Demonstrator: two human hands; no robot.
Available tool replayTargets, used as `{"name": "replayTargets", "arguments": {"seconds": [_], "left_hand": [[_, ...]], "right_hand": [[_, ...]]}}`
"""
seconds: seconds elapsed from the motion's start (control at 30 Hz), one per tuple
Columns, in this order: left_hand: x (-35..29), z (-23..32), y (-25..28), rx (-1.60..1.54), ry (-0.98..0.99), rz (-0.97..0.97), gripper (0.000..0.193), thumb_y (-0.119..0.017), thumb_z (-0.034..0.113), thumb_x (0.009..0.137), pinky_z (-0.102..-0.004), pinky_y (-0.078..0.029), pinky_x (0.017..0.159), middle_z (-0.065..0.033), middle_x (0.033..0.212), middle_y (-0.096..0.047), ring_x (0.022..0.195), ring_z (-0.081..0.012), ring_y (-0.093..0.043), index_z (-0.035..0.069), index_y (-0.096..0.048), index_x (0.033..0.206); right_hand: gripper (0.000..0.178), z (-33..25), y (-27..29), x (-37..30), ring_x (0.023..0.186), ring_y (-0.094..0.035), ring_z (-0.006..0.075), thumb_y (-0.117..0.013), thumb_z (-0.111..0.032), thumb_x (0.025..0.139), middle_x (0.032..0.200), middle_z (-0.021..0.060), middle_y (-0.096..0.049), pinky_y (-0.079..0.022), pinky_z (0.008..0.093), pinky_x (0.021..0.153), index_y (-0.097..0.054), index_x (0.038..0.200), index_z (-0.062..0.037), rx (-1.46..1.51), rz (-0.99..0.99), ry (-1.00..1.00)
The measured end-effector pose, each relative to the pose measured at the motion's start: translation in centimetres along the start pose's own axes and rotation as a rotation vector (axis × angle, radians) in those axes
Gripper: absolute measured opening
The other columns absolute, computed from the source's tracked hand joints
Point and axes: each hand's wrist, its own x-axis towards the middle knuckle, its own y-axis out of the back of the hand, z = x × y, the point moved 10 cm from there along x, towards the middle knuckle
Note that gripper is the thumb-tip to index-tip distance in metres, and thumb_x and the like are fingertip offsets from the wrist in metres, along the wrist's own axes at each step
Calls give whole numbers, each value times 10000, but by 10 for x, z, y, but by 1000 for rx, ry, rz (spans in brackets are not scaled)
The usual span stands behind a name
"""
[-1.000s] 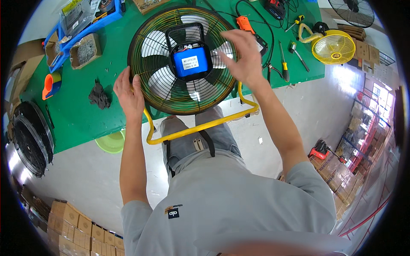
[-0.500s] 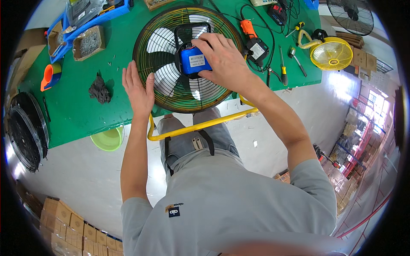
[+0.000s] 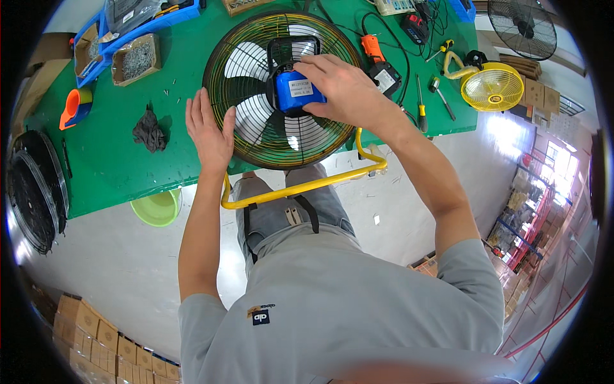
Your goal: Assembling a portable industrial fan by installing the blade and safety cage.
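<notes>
Fan [image 3: 281, 89] lies flat, grille up, at near edge of green table [image 3: 115, 166] | blue motor block [image 3: 294, 95] at fan hub | right hand [image 3: 342, 89] clasps block from right | left hand [image 3: 210, 131] flat, fingers open, on fan's left rim.

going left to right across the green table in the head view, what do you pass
orange and blue cup → dark rag → left hand on the fan's rim → blue motor housing of the large fan → right hand on it → yellow-handled screwdriver → small yellow fan
</notes>
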Motion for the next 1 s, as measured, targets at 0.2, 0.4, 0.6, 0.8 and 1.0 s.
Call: {"name": "replayTargets", "arguments": {"seconds": [0.2, 0.4, 0.6, 0.8, 1.0], "left_hand": [[11, 37, 22, -43, -57, 31, 691, -747, 347, 933, -553, -294, 1182, -177, 1520, -484, 1428, -419, -387, 38, -496, 1498], [27, 117, 34, -229, -249, 1, 777, -914, 187, 697, -492, -400, 1094, -86, 1377, -586, 1290, -349, -507, 113, -606, 1407], [34, 144, 9, -296, -335, -71, 623, -878, 27, 695, -380, -534, 840, -55, 1140, -638, 1059, -275, -609, 204, -724, 1272], [24, 141, 2, -345, -360, -48, 583, -864, -4, 700, -339, -566, 785, -94, 1135, -642, 929, -248, -660, 160, -740, 1246], [21, 142, 9, -533, -303, -46, 546, -860, -21, 734, -307, -572, 796, -98, 1096, -654, 902, -205, -664, 106, -737, 1250]], "right_hand": [[559, 17, 6, -3, 1244, -630, 379, -833, -242, 800, 1406, 222, -623, -503, 437, 1075, -665, 1272, 6, 181, -53, -4], [471, 28, 7, 3, 1207, -650, 395, -826, -237, 806, 1401, 253, -617, -509, 442, 1051, -710, 1193, 5, 280, -128, -19], [479, 28, 4, -7, 1256, -624, 396, -846, -180, 808, 1458, 194, -596, -509, 451, 1065, -671, 1237, -61, 331, -62, -28], [513, 20, 12, -33, 1290, -578, 372, -840, -185, 796, 1425, 158, -594, -492, 450, 1063, -646, 1259, -79, 350, 165, -71], [613, 11, 6, -52, 1234, -606, 347, -851, -169, 781, 1339, 115, -633, -515, 438, 1022, -607, 1339, -101, 336, 260, -154]]}}
